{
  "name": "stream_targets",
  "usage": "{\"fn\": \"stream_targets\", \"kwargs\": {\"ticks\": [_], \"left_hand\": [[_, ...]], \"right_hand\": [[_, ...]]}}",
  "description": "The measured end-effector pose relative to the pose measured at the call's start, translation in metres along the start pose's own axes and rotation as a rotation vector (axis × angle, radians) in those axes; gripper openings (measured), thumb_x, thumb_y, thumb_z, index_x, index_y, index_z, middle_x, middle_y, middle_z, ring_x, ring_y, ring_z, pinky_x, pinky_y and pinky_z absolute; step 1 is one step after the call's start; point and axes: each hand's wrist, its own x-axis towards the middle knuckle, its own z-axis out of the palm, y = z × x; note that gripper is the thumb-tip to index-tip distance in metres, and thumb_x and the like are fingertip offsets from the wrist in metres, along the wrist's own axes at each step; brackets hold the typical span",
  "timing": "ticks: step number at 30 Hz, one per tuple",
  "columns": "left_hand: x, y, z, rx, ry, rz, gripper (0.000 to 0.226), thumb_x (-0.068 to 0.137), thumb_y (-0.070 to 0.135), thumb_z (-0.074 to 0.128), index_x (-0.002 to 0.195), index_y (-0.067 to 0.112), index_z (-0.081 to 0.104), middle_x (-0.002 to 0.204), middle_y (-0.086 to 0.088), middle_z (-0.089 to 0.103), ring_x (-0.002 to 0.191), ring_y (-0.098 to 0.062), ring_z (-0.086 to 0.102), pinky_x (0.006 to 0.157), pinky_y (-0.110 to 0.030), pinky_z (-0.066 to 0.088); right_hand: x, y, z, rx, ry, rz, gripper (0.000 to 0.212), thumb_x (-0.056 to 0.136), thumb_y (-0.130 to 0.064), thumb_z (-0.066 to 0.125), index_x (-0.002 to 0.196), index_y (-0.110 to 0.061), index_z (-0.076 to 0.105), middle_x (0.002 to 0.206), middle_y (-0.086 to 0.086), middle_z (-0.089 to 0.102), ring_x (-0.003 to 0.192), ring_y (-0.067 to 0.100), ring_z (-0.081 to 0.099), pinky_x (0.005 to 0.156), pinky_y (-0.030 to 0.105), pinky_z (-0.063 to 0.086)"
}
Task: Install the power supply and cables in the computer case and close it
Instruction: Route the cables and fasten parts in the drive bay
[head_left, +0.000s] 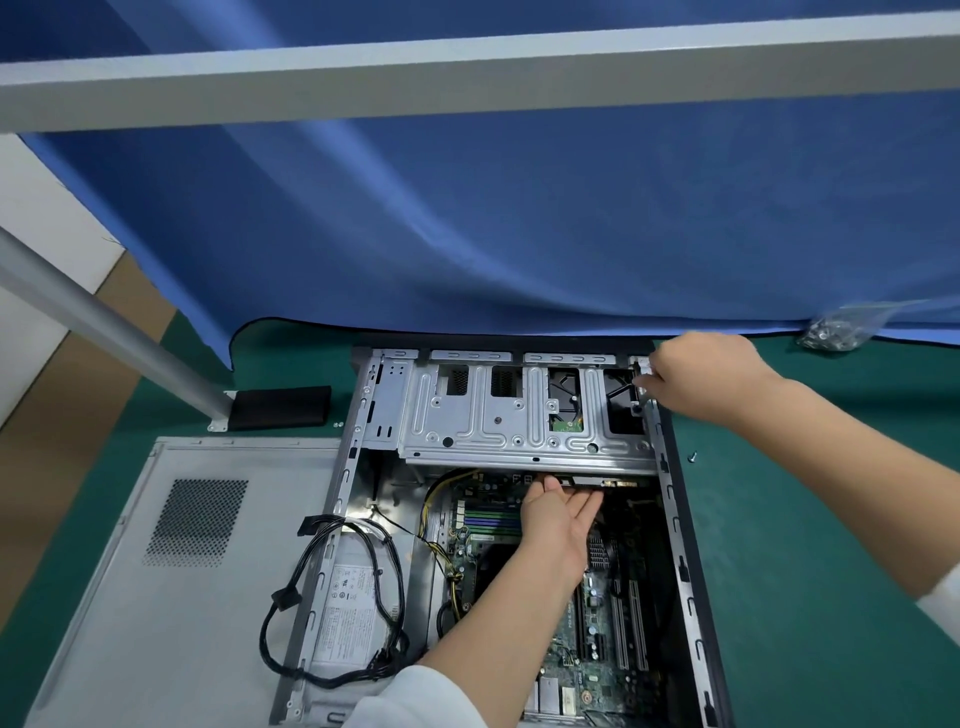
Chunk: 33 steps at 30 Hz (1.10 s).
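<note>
**Hands at the drive cage of an open desktop case**

Green matting covers the bench, with a blue cloth (519, 234) hung behind it. On the mat lies the computer case (691, 545), open side up. The left hand (558, 519) reaches inside it, palm up, fingers straight and pressed together, their tips under the front edge of the metal drive cage (493, 415), just above the motherboard (597, 623). The right hand (701, 376) is at the cage's far right corner, fingers curled and apparently pinching a small part of the frame there; what exactly, I cannot tell. Left of the motherboard, inside the case, sits the power supply (348, 613), label up, with its black cables (332, 597) looped over it and over the case's left rim. Left of the case lies the grey side panel (171, 571). A loose screw (692, 457) rests just right of the case, and a bag of screws (831, 332) lies beyond it.
</note>
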Motion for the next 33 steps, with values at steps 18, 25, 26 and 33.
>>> {"fn": "stream_targets", "kwargs": {"ticks": [18, 25, 26, 33], "left_hand": [[0.0, 0.002, 0.0, 0.009, -0.005, 0.0, 0.058, 0.099, -0.01, 0.028, 0.151, 0.011, 0.015, 0.15, -0.012, 0.031, 0.135, -0.039, 0.035, 0.105, -0.048, 0.04], [0.0, 0.002, 0.001, 0.001, 0.005, 0.007, 0.057, 0.099, -0.008, 0.024, 0.151, 0.012, 0.011, 0.153, -0.009, 0.027, 0.136, -0.038, 0.033, 0.106, -0.047, 0.039], [-0.001, 0.002, 0.001, 0.007, 0.001, 0.005, 0.057, 0.099, -0.008, 0.024, 0.151, 0.012, 0.011, 0.153, -0.009, 0.027, 0.136, -0.038, 0.033, 0.106, -0.047, 0.039], [0.0, 0.003, 0.001, 0.022, 0.007, 0.007, 0.057, 0.099, -0.008, 0.025, 0.151, 0.012, 0.012, 0.153, -0.011, 0.027, 0.135, -0.038, 0.034, 0.106, -0.047, 0.039]], "right_hand": [[0.002, -0.003, 0.004, 0.017, 0.006, 0.036, 0.038, 0.098, -0.032, 0.038, 0.064, -0.014, 0.037, 0.064, -0.001, 0.043, 0.063, 0.024, 0.046, 0.056, 0.028, 0.033], [-0.005, -0.001, 0.007, 0.009, 0.032, -0.06, 0.02, 0.098, -0.028, 0.042, 0.086, -0.015, 0.032, 0.072, -0.001, 0.045, 0.066, 0.025, 0.043, 0.055, 0.03, 0.033], [-0.005, -0.002, 0.008, -0.024, 0.066, -0.055, 0.025, 0.099, -0.032, 0.041, 0.082, -0.015, 0.034, 0.068, -0.002, 0.043, 0.065, 0.025, 0.043, 0.054, 0.029, 0.031], [-0.004, -0.002, 0.005, -0.041, -0.019, -0.022, 0.034, 0.098, -0.041, 0.043, 0.076, -0.015, 0.038, 0.064, -0.005, 0.043, 0.064, 0.024, 0.045, 0.052, 0.028, 0.03]]}}
